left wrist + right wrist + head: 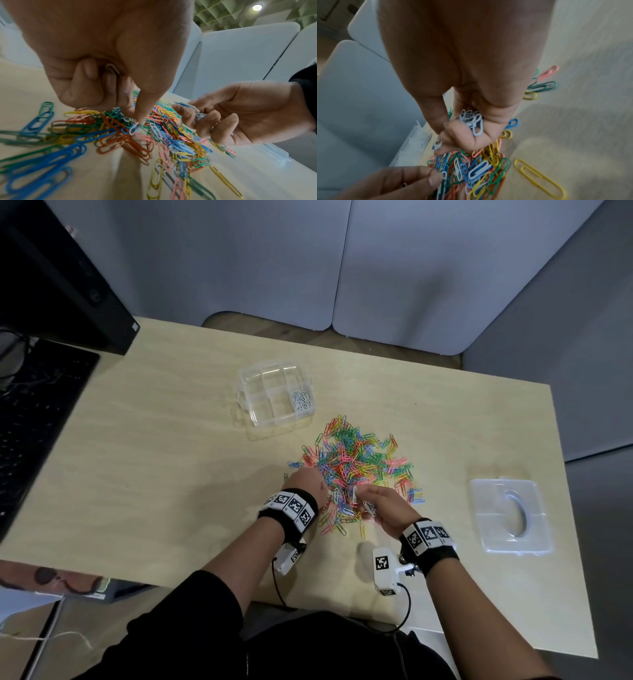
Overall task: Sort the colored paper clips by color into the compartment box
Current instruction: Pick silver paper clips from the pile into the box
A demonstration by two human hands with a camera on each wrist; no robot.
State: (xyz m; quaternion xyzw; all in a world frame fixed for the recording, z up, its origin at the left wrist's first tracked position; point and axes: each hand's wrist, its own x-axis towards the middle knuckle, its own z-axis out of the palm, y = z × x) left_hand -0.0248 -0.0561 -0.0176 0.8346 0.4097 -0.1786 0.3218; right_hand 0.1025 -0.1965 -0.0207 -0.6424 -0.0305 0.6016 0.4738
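A heap of mixed colored paper clips (356,467) lies mid-table. Behind it to the left stands the clear compartment box (260,378), with white clips (301,402) in one right-hand compartment. My left hand (323,491) is at the heap's near left edge; thumb and forefinger pinch a white clip (134,127), and another clip (112,69) sits tucked under the curled fingers. My right hand (363,501) hovers over the near edge of the heap, its fingers curled round a bunch of white clips (474,121).
The box's clear lid (510,515) lies flat at the right of the table. A black keyboard (37,419) and a dark monitor base (61,278) fill the far left. Grey partition panels stand behind the table. Stray clips (537,175) lie around the heap.
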